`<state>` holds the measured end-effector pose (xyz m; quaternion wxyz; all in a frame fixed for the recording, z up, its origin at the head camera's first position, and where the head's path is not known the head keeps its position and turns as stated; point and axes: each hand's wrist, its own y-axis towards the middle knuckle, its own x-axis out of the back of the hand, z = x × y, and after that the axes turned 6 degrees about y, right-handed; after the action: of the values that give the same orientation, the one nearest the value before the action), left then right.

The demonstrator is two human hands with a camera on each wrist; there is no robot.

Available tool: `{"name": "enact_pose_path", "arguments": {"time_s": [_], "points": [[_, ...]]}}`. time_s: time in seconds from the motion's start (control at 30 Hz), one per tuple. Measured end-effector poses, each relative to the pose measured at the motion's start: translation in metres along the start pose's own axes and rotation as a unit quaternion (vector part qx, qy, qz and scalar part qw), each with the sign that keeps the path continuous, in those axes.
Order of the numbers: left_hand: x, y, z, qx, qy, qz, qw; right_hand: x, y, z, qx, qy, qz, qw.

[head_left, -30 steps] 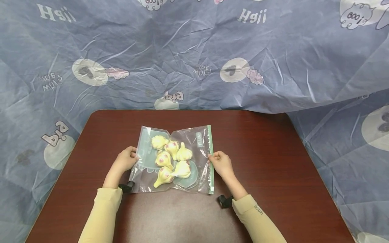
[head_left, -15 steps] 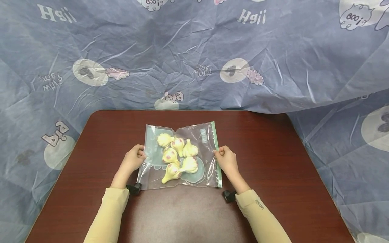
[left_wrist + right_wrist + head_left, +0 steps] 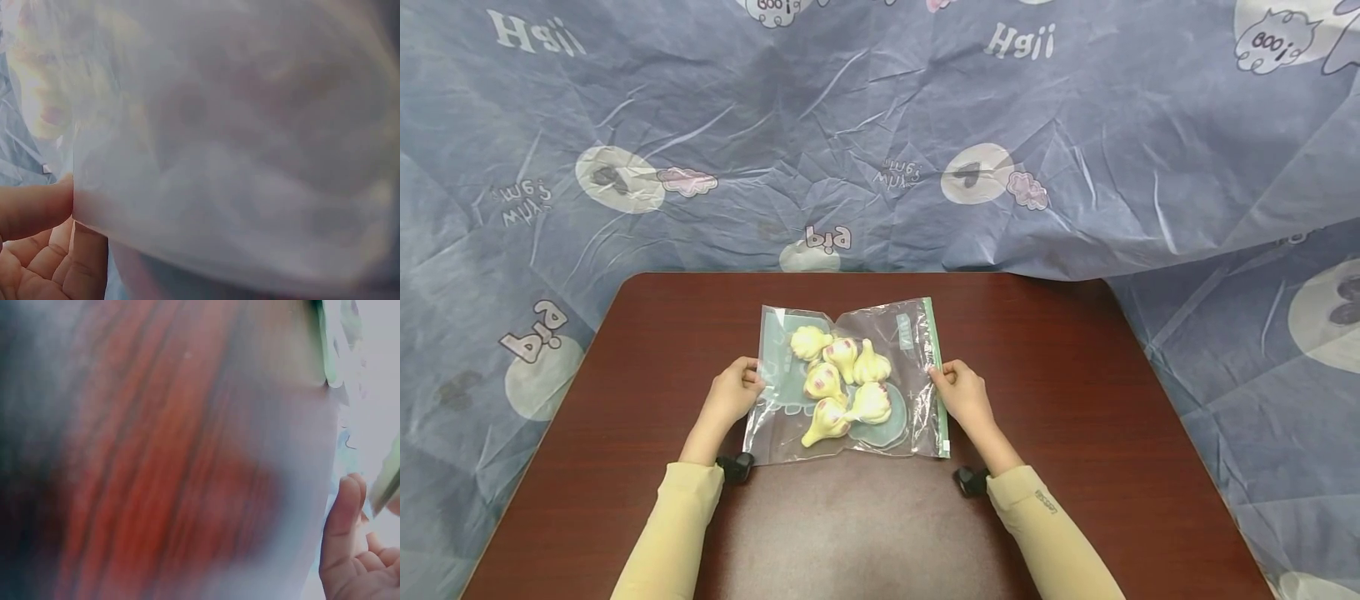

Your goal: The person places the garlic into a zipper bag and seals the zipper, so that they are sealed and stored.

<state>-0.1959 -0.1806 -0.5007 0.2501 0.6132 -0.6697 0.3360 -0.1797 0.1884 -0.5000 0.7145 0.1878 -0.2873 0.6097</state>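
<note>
A clear zip bag (image 3: 880,327) hangs spread out between my two hands in the head view. Several pale yellow garlic bulbs (image 3: 823,381) with pinkish marks lie inside it. My left hand (image 3: 732,392) pinches the bag's left edge; the left wrist view has the thumb (image 3: 37,209) pressed on the film, which fills most of that picture. On the other side, my right hand (image 3: 964,395) pinches the edge along the green zip strip (image 3: 932,329). A small white slider (image 3: 945,447) sits at the strip's near end. In the right wrist view the fingertips (image 3: 347,500) are beside the green strip.
Beneath the bag is a dark reddish-brown table (image 3: 1060,375), with a glossy patch of light near its front. A wrinkled blue printed cloth (image 3: 820,125) hangs behind it and at both sides. Black wrist cameras (image 3: 972,482) sit on both wrists.
Both hands have carried the bag to the right and slightly toward the table's back edge, mostly in the first half second. The grip on both edges stays the same.
</note>
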Motion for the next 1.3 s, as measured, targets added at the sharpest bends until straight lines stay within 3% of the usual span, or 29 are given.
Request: {"name": "enact_pose_path", "arguments": {"time_s": [0.37,1.07,1.3], "points": [[-0.001,-0.003,0.005,0.010,0.012,-0.003,0.9999,0.008,-0.007,-0.003,0.002,0.034,0.045,0.998],[-0.009,0.001,0.005,0.009,0.008,-0.008,0.9999,0.016,-0.006,-0.012,-0.003,0.033,0.051,0.998],[-0.002,-0.002,0.000,0.011,-0.012,-0.032,0.9993,0.021,-0.006,-0.008,-0.017,0.039,0.047,0.998]]}}
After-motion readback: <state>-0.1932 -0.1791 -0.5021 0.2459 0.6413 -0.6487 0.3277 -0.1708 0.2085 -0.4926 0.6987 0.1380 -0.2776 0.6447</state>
